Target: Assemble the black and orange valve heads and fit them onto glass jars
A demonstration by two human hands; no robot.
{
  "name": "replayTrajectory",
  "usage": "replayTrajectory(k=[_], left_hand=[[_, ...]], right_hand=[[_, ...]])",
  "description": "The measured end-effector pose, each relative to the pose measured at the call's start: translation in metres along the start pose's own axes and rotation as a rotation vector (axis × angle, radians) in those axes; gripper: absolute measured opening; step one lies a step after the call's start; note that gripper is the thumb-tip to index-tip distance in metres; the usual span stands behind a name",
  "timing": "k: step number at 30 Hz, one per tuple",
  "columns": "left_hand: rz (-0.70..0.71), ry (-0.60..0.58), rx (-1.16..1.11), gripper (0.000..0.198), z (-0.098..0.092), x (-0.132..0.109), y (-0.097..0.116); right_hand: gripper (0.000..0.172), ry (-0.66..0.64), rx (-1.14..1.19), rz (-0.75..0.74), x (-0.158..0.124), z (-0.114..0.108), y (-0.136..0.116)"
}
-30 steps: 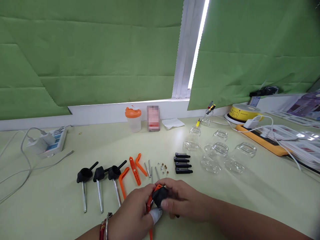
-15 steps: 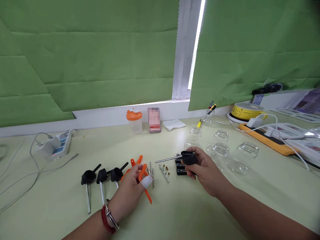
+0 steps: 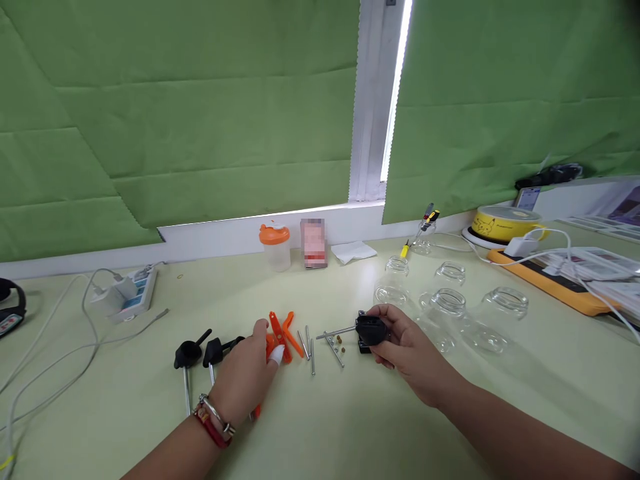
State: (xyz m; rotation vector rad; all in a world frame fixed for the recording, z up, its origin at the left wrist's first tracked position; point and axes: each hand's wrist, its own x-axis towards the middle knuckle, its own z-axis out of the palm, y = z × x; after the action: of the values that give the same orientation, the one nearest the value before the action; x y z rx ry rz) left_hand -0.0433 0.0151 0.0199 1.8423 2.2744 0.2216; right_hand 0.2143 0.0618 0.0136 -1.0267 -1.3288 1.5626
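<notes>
My right hand [image 3: 405,350] is closed around a black plastic part [image 3: 371,329], from which a thin metal rod [image 3: 336,333] points left. Behind that hand, small black pieces [image 3: 363,346] on the table are mostly covered. My left hand [image 3: 247,367], its thumb wrapped in white, grips among orange plastic pieces [image 3: 280,337]; the fingers partly hide which one is held. One orange end shows below the palm. Several screws [image 3: 313,357] and small brass-coloured nuts [image 3: 340,339] lie between the hands. Left of my left hand are black cup-shaped parts [image 3: 187,354] on metal rods.
Several clear glass jars [image 3: 447,303] stand at the right. Further back are an orange-lidded cup [image 3: 275,248], a pink box [image 3: 314,245], a white tissue [image 3: 353,252] and a yellow-handled tool [image 3: 405,249]. A power strip [image 3: 141,293] with cables lies left.
My left hand has moved slightly left and lowered with the orange piece, which was raised before. My right hand still holds the black part, its front turned a little. The view has shifted left.
</notes>
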Motion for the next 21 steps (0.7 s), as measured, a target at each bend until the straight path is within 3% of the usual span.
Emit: replayTrajectory(k=[6, 9, 12, 15, 18, 21], left_hand=[[0.070, 0.003, 0.075, 0.025, -0.001, -0.008, 0.007], [0.241, 0.090, 0.084, 0.031, 0.005, -0.015, 0.007], [0.588, 0.184, 0.023, 0.047, 0.014, -0.026, 0.007], [0.877, 0.191, -0.069, 0.072, 0.020, -0.038, 0.012], [0.933, 0.115, -0.114, 0.080, 0.021, -0.047, 0.019], [0.913, 0.093, -0.105, 0.067, 0.022, -0.051, 0.024]], right_hand=[[0.038, -0.010, -0.016, 0.005, 0.000, 0.001, 0.002], [0.037, -0.047, -0.033, -0.008, -0.001, 0.003, 0.005], [0.037, -0.184, -0.060, -0.019, -0.006, 0.009, 0.009], [0.035, -0.429, -0.094, -0.026, -0.016, 0.019, 0.015], [0.024, -0.618, -0.191, -0.093, -0.024, 0.029, 0.023], [0.023, -0.623, -0.196, -0.099, -0.027, 0.034, 0.032]])
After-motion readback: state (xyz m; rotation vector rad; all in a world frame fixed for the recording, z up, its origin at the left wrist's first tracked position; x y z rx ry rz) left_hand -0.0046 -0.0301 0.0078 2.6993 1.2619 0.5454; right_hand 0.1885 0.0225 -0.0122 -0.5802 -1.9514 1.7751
